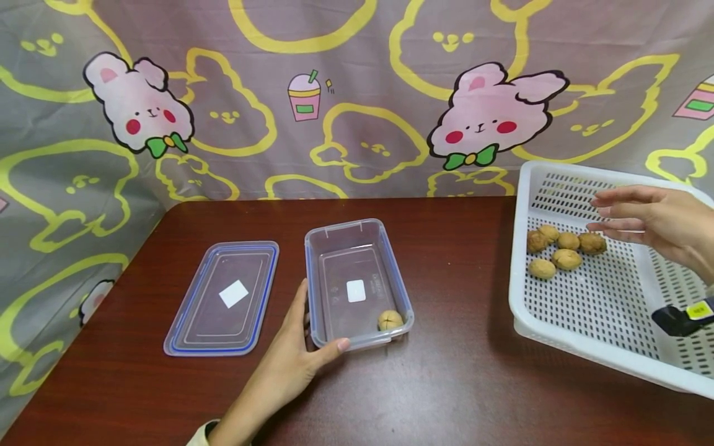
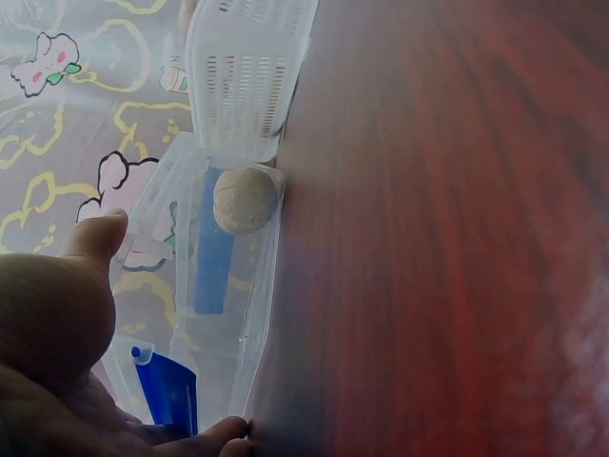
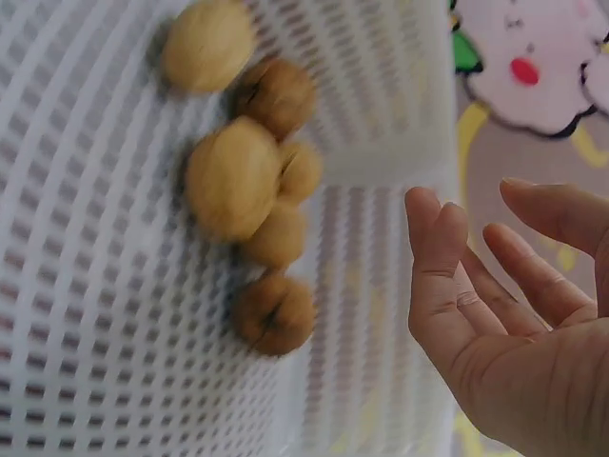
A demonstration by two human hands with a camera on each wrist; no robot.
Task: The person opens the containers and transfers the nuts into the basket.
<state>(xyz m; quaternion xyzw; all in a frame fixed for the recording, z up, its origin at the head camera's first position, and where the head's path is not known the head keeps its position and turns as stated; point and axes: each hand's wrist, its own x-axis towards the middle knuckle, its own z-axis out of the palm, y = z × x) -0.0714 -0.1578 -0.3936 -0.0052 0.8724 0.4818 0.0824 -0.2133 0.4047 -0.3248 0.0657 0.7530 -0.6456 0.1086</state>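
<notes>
A clear plastic food container (image 1: 348, 260) stands on the table with one walnut (image 1: 390, 320) in its near right corner. My left hand (image 1: 292, 353) grips the container's near left corner, the thumb on the front rim and the fingers along the left side. Several walnuts (image 1: 566, 259) lie grouped at the left side of a white perforated basket (image 1: 519, 266). Above the basket, to the right of these walnuts, my right hand (image 1: 664, 220) hangs with its fingers extended. The right wrist view shows nothing between the fingers of that hand (image 3: 533, 333).
To the left of the container lies its clear lid (image 1: 223, 297), which has a blue seal and a white label. The dark red wooden table (image 1: 446, 371) meets a cartoon-printed curtain (image 1: 357, 93) at the back. A black wrist strap mount (image 1: 677, 320) shows over the basket.
</notes>
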